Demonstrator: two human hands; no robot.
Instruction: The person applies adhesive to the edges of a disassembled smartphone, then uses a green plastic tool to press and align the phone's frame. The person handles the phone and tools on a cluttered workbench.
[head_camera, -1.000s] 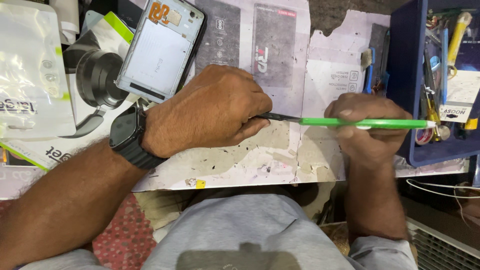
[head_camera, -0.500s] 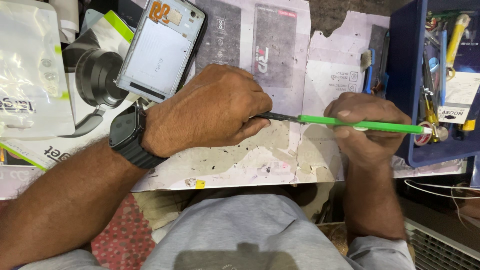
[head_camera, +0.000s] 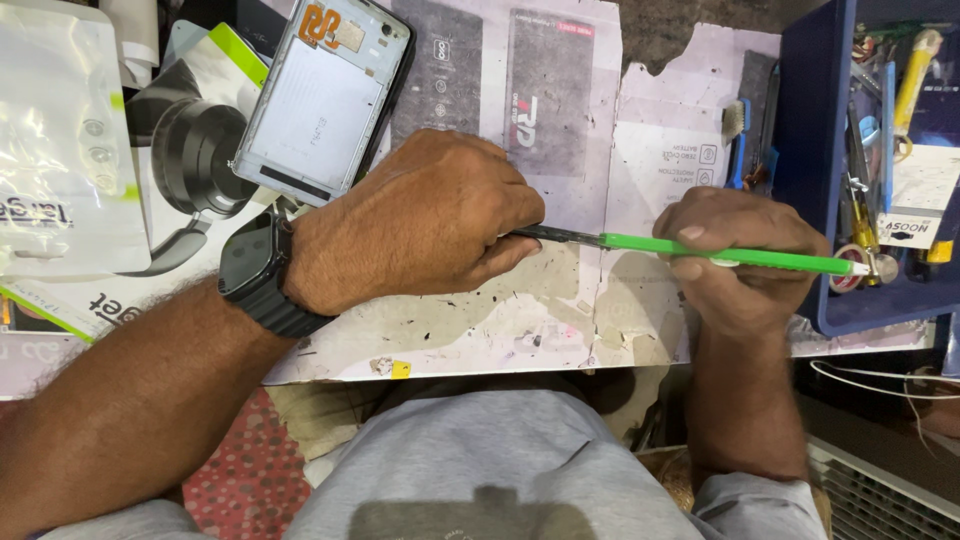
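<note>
Two hands meet on one long tool in the head view, a green-handled screwdriver (head_camera: 720, 252) lying nearly level across the paper-covered counter (head_camera: 480, 330). Its dark metal shaft runs out of the handle toward the left hand (head_camera: 420, 225), which is curled shut into a loose fist over the tip, so the tip itself and whatever it meets there are hidden and cannot be told. That hand wears a black wristwatch (head_camera: 262, 275) and rests knuckles up on the stained paper. The right hand (head_camera: 745, 255) closes around the green handle near its middle, thumb laid along the top and the fingers wrapped underneath, with the white end of the handle sticking out past it. That end reaches the rim of a blue tool tray (head_camera: 815, 150), which stands just beyond the right hand and is crowded with small tools. Beyond the left hand, away from the screwdriver, an opened phone (head_camera: 325, 95) lies tilted with its inner side up, touching nothing held. Farther out from the screwdriver on that same side sit a box picturing black headphones (head_camera: 190, 160) and a white plastic pouch (head_camera: 60, 150), both well apart from the hands.
</note>
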